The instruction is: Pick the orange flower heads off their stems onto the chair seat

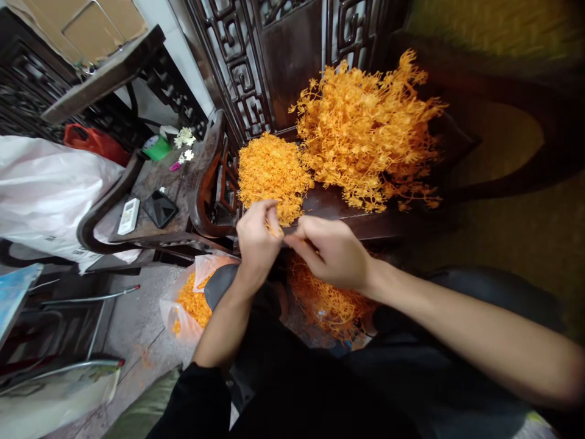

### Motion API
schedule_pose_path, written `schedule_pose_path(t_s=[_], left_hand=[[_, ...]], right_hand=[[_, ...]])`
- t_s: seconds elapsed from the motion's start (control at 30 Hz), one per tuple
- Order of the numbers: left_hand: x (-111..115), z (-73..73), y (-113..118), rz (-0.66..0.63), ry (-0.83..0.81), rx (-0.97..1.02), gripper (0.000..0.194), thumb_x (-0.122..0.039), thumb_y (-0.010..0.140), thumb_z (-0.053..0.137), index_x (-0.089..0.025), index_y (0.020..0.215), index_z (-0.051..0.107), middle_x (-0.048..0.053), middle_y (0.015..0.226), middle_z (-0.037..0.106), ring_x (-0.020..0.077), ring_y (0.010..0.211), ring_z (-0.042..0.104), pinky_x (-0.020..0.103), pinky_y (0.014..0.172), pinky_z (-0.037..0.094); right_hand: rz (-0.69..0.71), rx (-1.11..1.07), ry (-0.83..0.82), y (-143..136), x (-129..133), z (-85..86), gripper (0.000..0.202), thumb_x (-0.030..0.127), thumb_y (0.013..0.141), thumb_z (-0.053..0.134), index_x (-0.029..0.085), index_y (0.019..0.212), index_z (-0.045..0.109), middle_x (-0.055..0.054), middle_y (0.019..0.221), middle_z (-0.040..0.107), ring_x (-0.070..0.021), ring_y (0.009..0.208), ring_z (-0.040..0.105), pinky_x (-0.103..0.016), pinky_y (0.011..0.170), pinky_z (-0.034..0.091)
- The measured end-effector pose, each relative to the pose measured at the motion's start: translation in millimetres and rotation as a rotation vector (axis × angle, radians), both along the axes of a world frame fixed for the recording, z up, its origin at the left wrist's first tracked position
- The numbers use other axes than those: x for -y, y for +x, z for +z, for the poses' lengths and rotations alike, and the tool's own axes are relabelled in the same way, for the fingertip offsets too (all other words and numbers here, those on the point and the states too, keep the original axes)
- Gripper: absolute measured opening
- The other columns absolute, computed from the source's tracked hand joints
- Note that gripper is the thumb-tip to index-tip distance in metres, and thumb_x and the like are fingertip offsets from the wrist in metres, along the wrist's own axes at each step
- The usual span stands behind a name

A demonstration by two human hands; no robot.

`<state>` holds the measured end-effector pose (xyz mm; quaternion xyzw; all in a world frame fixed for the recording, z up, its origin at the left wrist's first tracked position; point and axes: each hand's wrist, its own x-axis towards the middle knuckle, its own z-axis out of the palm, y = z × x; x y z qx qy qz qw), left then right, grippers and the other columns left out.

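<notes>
Plastic (50,189), white, thin and crumpled, lay at the far left, with a bright red plastic bag (98,144) just behind it. Next came a dark wooden seat (176,183) with curved arms; on it, a white remote control (128,216) was left of a flat black glossy phone (159,208). Farther back on the seat were a bright green round roll (156,147), a small magenta flower (174,166) and small white flowers (184,138).

Below the seat, on the grey floor, a translucent pinkish plastic bag (183,314) held loose orange pieces (194,299).

The left hand (258,241) was closed in a pinch on a small orange piece (274,229), in front of a low heap of fine orange bits (274,174) on a dark wooden surface (324,204). Beneath the hands lay a tangle of thin orange stems (324,299). The right hand (336,253) was also pinched closed, its fingertips just beside the left ones; whether it gripped anything could not be told. Rightmost, a tall bundle of branching orange sprigs (370,134) rested on the dark surface, beside the heap.
</notes>
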<state>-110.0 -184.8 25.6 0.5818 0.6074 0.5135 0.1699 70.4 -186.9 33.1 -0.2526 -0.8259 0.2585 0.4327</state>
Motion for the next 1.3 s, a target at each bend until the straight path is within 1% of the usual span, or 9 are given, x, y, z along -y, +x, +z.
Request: schedule_pose_path(t_s=[0.13, 0.27, 0.47, 0.57, 0.67, 0.83, 0.93, 1.13, 1.3], left_hand=[[-7, 5.2, -9, 0.066, 0.034, 0.153, 0.016, -0.035, 0.092, 0.071, -0.021, 0.099, 0.074, 0.003, 0.082, 0.067, 0.0163, 0.075, 0.062, 0.027, 0.075, 0.05], [1, 5.4, 5, 0.077, 0.109, 0.285, 0.024, -0.043, 0.093, 0.07, -0.022, 0.105, 0.072, 0.002, 0.088, 0.067, 0.0132, 0.071, 0.061, 0.025, 0.065, 0.046], [7, 3.0, 19, 0.106, 0.133, 0.184, 0.021, -0.038, 0.095, 0.068, -0.021, 0.106, 0.074, 0.002, 0.087, 0.069, 0.0134, 0.074, 0.061, 0.026, 0.072, 0.048], [9, 0.9, 21, 0.033, 0.081, 0.134, 0.018, -0.035, 0.095, 0.068, -0.021, 0.104, 0.075, 0.003, 0.088, 0.07, 0.0149, 0.079, 0.064, 0.027, 0.079, 0.05], [9, 0.7, 20, -0.007, 0.039, 0.105, 0.015, -0.032, 0.094, 0.069, -0.02, 0.1, 0.076, 0.004, 0.091, 0.073, 0.0158, 0.082, 0.066, 0.027, 0.081, 0.052], [-7, 2.0, 3, 0.132, 0.165, 0.14, 0.016, -0.034, 0.093, 0.071, -0.02, 0.098, 0.075, 0.003, 0.092, 0.072, 0.0149, 0.084, 0.066, 0.026, 0.082, 0.052], [-15, -2.2, -2, 0.148, 0.136, 0.334, 0.021, -0.039, 0.09, 0.074, -0.02, 0.101, 0.073, -0.001, 0.079, 0.066, 0.0101, 0.063, 0.057, 0.023, 0.062, 0.046], [2, -8.9, 26, 0.019, 0.1, 0.401, 0.025, -0.04, 0.091, 0.074, -0.019, 0.104, 0.072, -0.002, 0.072, 0.062, 0.0086, 0.055, 0.055, 0.022, 0.053, 0.043], [-4, -8.6, 24, 0.052, 0.177, 0.157, 0.027, -0.042, 0.092, 0.072, -0.016, 0.102, 0.074, 0.004, 0.088, 0.07, 0.0129, 0.074, 0.064, 0.025, 0.068, 0.051]], right_hand=[[0.086, -0.101, -0.035, 6, 7, 8.4, 0.017, 0.021, 0.103, 0.049, 0.019, 0.09, 0.06, -0.005, 0.084, 0.066, -0.0159, 0.078, 0.062, -0.029, 0.071, 0.046], [0.047, -0.063, -0.219, 0, -8, -7.5, 0.026, 0.019, 0.105, 0.042, 0.017, 0.11, 0.068, -0.005, 0.084, 0.071, -0.0166, 0.076, 0.065, -0.032, 0.076, 0.051], [-0.071, 0.1, -0.161, -6, -10, -16.1, 0.045, 0.048, 0.093, 0.072, 0.014, 0.123, 0.071, -0.015, 0.117, 0.076, -0.0287, 0.105, 0.072, -0.04, 0.092, 0.053], [-0.11, 0.287, -0.065, -3, -8, -13.6, 0.041, 0.048, 0.097, 0.066, 0.012, 0.114, 0.073, -0.015, 0.105, 0.077, -0.0287, 0.096, 0.072, -0.038, 0.082, 0.051], [-0.151, 0.445, 0.064, 2, 0, -7.7, 0.03, 0.026, 0.106, 0.048, 0.013, 0.095, 0.073, -0.01, 0.086, 0.073, -0.0213, 0.073, 0.067, -0.034, 0.063, 0.04], [-0.055, 0.276, 0.361, 4, 28, 6.0, 0.032, 0.019, 0.101, 0.046, 0.017, 0.077, 0.065, -0.005, 0.072, 0.064, -0.0158, 0.057, 0.054, -0.035, 0.053, 0.025], [-0.059, 0.28, 0.319, 3, 31, 6.1, 0.028, 0.026, 0.103, 0.049, 0.018, 0.082, 0.066, -0.005, 0.075, 0.066, -0.0159, 0.06, 0.055, -0.035, 0.053, 0.026], [-0.432, 0.517, 0.269, 5, -3, -5.8, 0.046, 0.058, 0.099, 0.058, 0.013, 0.106, 0.068, -0.014, 0.091, 0.071, -0.02, 0.063, 0.059, -0.035, 0.056, 0.02], [-0.398, 0.512, 0.374, 3, 7, -1.3, 0.031, 0.026, 0.106, 0.043, 0.016, 0.085, 0.065, -0.007, 0.074, 0.065, -0.017, 0.061, 0.055, -0.035, 0.056, 0.015]])
